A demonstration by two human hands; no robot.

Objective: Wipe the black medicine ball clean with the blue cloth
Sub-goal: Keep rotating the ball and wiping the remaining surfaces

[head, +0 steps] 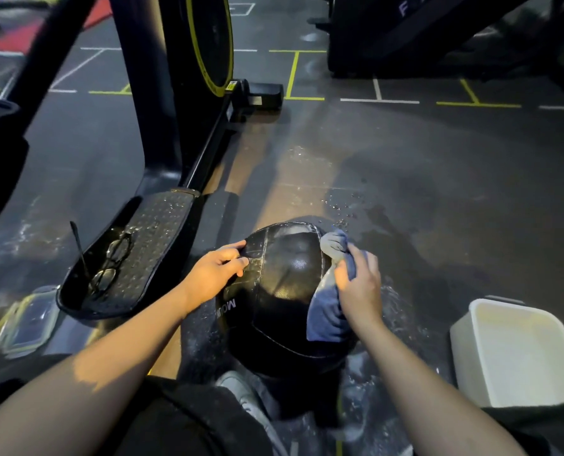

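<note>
The ball (283, 301) is set on the wet floor (405, 179), close in front of the person's knees. It is steadied at its upper left by the left hand (213, 274), fingers curled against the surface. The cloth (331, 291) is bunched and gripped in the right hand (361, 287), pressed to the ball's upper right side. A white tub (464, 357) is seen to the right; glasses (111, 261) are laid on a pedal (155, 245) to the left.
</note>
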